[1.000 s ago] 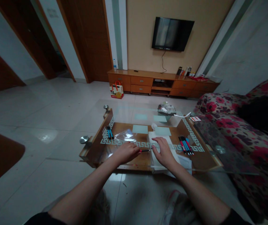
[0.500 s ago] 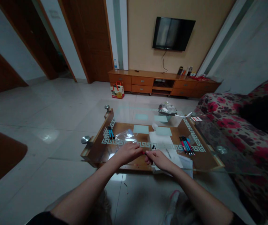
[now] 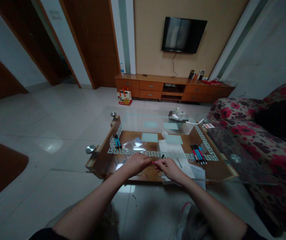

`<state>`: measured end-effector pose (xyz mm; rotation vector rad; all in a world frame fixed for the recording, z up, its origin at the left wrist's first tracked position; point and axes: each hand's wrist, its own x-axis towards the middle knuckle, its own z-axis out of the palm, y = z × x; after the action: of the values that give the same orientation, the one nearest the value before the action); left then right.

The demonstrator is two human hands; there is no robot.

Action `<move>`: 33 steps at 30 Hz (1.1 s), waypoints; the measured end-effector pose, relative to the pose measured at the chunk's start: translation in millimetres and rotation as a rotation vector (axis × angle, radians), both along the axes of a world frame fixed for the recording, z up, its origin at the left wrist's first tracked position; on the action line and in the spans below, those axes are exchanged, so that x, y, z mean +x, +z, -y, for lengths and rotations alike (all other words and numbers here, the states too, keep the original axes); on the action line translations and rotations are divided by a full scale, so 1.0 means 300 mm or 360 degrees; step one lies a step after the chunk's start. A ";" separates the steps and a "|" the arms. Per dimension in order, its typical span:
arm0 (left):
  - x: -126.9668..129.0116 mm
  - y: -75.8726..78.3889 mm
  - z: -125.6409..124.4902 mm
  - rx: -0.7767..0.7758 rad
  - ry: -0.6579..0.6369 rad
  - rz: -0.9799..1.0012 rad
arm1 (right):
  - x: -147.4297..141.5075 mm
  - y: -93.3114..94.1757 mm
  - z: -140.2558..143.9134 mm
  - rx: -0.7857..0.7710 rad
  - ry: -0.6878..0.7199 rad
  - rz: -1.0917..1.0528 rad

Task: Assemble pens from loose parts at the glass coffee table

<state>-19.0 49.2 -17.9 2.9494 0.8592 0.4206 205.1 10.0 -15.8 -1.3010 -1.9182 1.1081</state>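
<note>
Between my two hands a short stretch of a red pen (image 3: 153, 162) shows; the rest is hidden by fingers. My left hand (image 3: 138, 163) is closed around one end, palm down. The fingers of my right hand (image 3: 168, 168) pinch the other end. Both hands are above the near edge of the glass table (image 3: 130, 169). Small black pieces (image 3: 163, 156) lie just beyond my right hand. To the right is a row of red, blue and black pens (image 3: 198, 154). A few blue and black pens (image 3: 117, 141) lie at the left.
Crumpled clear plastic (image 3: 134, 145) lies beyond my left hand. White paper or a box (image 3: 169, 148) is under the right side, with a slim grey item (image 3: 179, 162) there. A bundled bag (image 3: 179, 115) sits at the far edge. A flowered sofa (image 3: 248, 133) stands right.
More of the red pen shows between my hands now. My right fingers have shifted slightly around it. The view has moved a little; the other things lie as before.
</note>
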 end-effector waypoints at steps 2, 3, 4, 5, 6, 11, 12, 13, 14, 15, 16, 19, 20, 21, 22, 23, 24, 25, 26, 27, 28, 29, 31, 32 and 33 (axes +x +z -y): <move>0.005 -0.002 0.003 -0.0003 0.0004 -0.0008 | 0.006 0.011 0.005 0.0082 0.0011 0.0047; 0.006 -0.004 0.004 0.0001 0.0008 -0.0015 | 0.009 0.016 0.007 0.0122 0.0017 0.0071; 0.005 -0.006 0.005 0.0008 0.0010 -0.0024 | 0.010 0.020 0.009 0.0151 0.0017 0.0091; 0.004 -0.009 0.006 0.0017 0.0012 -0.0032 | 0.010 0.024 0.010 0.0164 0.0011 0.0104; 0.001 -0.011 0.007 0.0027 0.0015 -0.0038 | 0.009 0.026 0.011 0.0161 -0.0002 0.0110; -0.014 -0.014 0.007 0.0099 0.0048 -0.0044 | -0.006 0.012 0.002 0.0057 -0.0078 0.0039; -0.015 -0.012 0.008 0.0111 0.0059 -0.0047 | -0.006 0.006 -0.001 0.0011 -0.0112 0.0013; -0.015 -0.010 0.008 0.0121 0.0070 -0.0050 | -0.004 -0.001 -0.005 -0.0043 -0.0143 -0.0002; -0.015 -0.008 0.009 0.0126 0.0079 -0.0053 | -0.001 -0.008 -0.008 -0.0097 -0.0170 -0.0008; -0.014 -0.005 0.010 0.0127 0.0081 -0.0057 | 0.003 -0.014 -0.010 -0.0144 -0.0186 -0.0011; -0.012 -0.003 0.010 0.0126 0.0081 -0.0061 | 0.007 -0.017 -0.011 -0.0171 -0.0184 -0.0009; -0.006 0.000 0.010 0.0124 0.0079 -0.0074 | 0.017 -0.014 -0.008 -0.0100 -0.0171 0.0026; -0.005 0.000 0.010 0.0124 0.0083 -0.0076 | 0.017 -0.008 -0.005 -0.0050 -0.0191 0.0033; -0.004 -0.002 0.009 0.0125 0.0089 -0.0077 | 0.015 -0.001 -0.002 -0.0007 -0.0214 0.0034; -0.003 -0.003 0.008 0.0127 0.0095 -0.0075 | 0.012 0.006 0.000 0.0024 -0.0240 0.0024; -0.004 -0.004 0.008 0.0130 0.0099 -0.0074 | 0.008 0.013 0.003 0.0035 -0.0261 0.0000; -0.005 -0.004 0.008 0.0134 0.0102 -0.0072 | 0.003 0.019 0.004 0.0031 -0.0273 -0.0030; -0.007 -0.005 0.009 0.0138 0.0102 -0.0069 | -0.001 0.023 0.004 0.0024 -0.0284 -0.0057; -0.009 -0.004 0.009 0.0142 0.0103 -0.0064 | -0.004 0.025 0.003 0.0022 -0.0298 -0.0076; -0.012 -0.003 0.010 0.0146 0.0102 -0.0056 | -0.006 0.024 0.000 0.0025 -0.0311 -0.0083; -0.014 -0.002 0.011 0.0148 0.0101 -0.0045 | -0.006 0.022 -0.003 0.0023 -0.0308 -0.0073; -0.016 -0.002 0.012 0.0147 0.0097 -0.0032 | -0.004 0.018 -0.008 0.0015 -0.0291 -0.0044; -0.018 -0.001 0.012 0.0143 0.0093 -0.0009 | 0.001 0.007 -0.017 -0.0011 -0.0234 0.0033; -0.018 -0.001 0.012 0.0140 0.0093 -0.0003 | 0.004 0.002 -0.020 -0.0019 -0.0211 0.0057; -0.017 -0.001 0.011 0.0135 0.0096 -0.0002 | 0.007 -0.002 -0.021 -0.0020 -0.0207 0.0060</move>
<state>-24.0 45.9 -18.2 3.0068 0.9555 0.4699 207.3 16.3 -16.4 -1.4413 -1.8275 1.0386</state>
